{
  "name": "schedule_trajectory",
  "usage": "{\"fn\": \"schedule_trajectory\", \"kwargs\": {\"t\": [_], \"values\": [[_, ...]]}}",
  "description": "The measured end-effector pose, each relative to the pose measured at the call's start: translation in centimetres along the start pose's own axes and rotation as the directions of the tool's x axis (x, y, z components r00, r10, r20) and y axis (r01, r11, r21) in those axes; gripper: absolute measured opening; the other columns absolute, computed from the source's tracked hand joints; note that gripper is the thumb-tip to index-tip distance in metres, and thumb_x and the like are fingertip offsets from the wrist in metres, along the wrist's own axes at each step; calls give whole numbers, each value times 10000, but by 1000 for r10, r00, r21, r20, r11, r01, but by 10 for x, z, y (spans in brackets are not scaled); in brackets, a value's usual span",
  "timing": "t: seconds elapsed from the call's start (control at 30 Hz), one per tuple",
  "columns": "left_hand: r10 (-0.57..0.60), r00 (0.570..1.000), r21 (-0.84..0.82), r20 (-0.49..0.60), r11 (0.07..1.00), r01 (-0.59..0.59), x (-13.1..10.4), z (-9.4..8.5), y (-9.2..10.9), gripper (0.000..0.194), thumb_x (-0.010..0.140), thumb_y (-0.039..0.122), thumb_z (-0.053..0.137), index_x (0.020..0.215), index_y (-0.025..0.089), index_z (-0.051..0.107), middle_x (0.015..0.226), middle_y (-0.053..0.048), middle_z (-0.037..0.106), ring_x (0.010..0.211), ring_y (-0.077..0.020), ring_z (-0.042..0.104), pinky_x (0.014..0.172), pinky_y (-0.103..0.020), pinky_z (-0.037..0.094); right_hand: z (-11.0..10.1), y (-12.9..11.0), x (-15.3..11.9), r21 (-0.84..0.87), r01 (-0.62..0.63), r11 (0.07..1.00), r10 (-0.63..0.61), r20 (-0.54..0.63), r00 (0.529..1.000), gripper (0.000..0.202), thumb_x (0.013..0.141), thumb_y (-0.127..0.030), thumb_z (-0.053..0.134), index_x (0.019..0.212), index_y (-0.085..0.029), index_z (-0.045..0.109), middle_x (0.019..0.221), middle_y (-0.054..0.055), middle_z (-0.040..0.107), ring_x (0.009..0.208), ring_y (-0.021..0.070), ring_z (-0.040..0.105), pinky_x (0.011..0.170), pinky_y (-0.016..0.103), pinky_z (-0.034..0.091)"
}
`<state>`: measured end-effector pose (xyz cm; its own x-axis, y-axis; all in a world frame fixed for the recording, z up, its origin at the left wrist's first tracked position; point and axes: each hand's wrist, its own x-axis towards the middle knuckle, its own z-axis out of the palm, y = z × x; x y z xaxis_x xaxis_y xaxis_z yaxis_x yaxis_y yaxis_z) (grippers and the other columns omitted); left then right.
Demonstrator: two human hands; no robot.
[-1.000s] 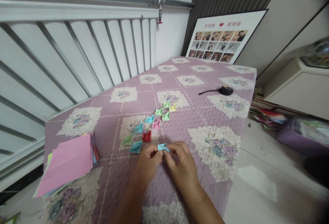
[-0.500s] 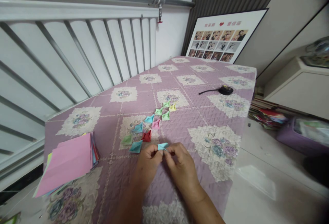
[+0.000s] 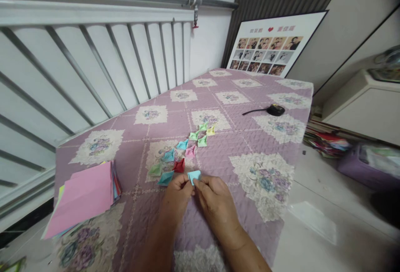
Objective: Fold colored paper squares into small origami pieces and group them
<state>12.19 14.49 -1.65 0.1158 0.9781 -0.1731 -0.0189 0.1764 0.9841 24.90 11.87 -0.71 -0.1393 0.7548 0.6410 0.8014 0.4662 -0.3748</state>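
Between my two hands is a small folded piece of light blue paper [image 3: 194, 176]. My left hand [image 3: 177, 195] pinches its left side, with the thumb and fingers pressed together. On the other side, my right hand [image 3: 215, 197] grips the paper with closed fingers, its thumb near the lower edge. Just beyond the hands lie several small folded paper pieces: a red one [image 3: 179, 165], a blue one [image 3: 165, 178], a pink one [image 3: 190, 151] and a yellow one [image 3: 211, 130], with green ones [image 3: 202, 140] among them.
A stack of coloured paper sheets [image 3: 83, 190], pink on top, lies at the table's left. The purple floral tablecloth [image 3: 175, 118] covers the table. A black tape measure [image 3: 275, 110] rests at the right. Behind stand a white radiator [image 3: 93, 63] and a photo board [image 3: 271, 47].
The light blue paper has turned in my hands and shows a broader, squarer face. Both hands have shifted slightly left. The other folded pieces have stayed in place.
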Motion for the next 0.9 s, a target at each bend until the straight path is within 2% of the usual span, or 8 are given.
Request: {"fn": "schedule_trajectory", "kwargs": {"t": [0.23,0.37,0.5,0.6,0.7,0.73,0.8,0.9], "values": [[-55,998,-240,43,969,64,-2,-1,-5,237,808,403,564,814,173,621,649,19,547,618,-119,495,590,-224,391,-2,1,2,18,1,1000,-1,14,1000,194,890,-167,501,976,-196,673,807,56,637,734,176,541,640,290,446],[-36,997,-222,70,974,51,-1,-1,-6,270,780,430,622,805,162,625,683,17,564,620,-109,491,591,-217,386,-3,0,3,103,-37,994,34,28,999,223,870,-131,493,975,-213,673,840,58,625,771,183,539,658,300,461],[13,996,-182,83,983,2,0,0,-6,238,791,391,609,752,157,621,652,32,547,589,-95,464,579,-211,367,-6,-1,2,307,-125,943,120,35,992,318,855,-90,438,1030,-247,652,914,53,606,839,171,559,721,303,481],[21,998,-143,58,990,-13,-1,0,-5,220,810,373,589,772,159,621,636,41,536,590,-96,462,584,-212,362,-8,-3,2,441,-352,825,361,66,930,234,866,-203,495,1064,-239,615,971,58,605,880,180,579,755,313,489],[13,999,-96,34,995,-10,-3,1,-3,212,823,366,569,808,161,623,648,40,545,605,-103,475,595,-217,361,-7,-4,4,566,-594,571,609,192,769,326,843,-367,571,1128,-209,559,937,52,623,815,181,596,703,299,492],[17,999,-72,29,997,-15,-3,0,-2,210,826,364,563,818,162,624,652,39,548,611,-106,479,599,-219,362,-7,-4,5,604,-630,488,621,267,737,344,836,-402,580,1112,-198,568,908,47,633,789,177,598,696,293,489],[29,1000,1,12,1000,-29,-5,0,1,205,829,356,552,826,165,629,651,39,549,620,-113,487,606,-223,363,-6,-4,8,655,-657,374,570,397,720,318,827,-438,589,1011,-182,622,844,38,651,761,171,595,714,288,476],[33,999,114,4,993,-33,-6,1,6,196,831,338,535,797,169,629,645,38,545,630,-120,494,608,-227,362,-6,-5,10,682,-669,295,547,453,704,270,802,-436,623,860,-175,660,764,22,657,729,163,586,718,275,453]]}}
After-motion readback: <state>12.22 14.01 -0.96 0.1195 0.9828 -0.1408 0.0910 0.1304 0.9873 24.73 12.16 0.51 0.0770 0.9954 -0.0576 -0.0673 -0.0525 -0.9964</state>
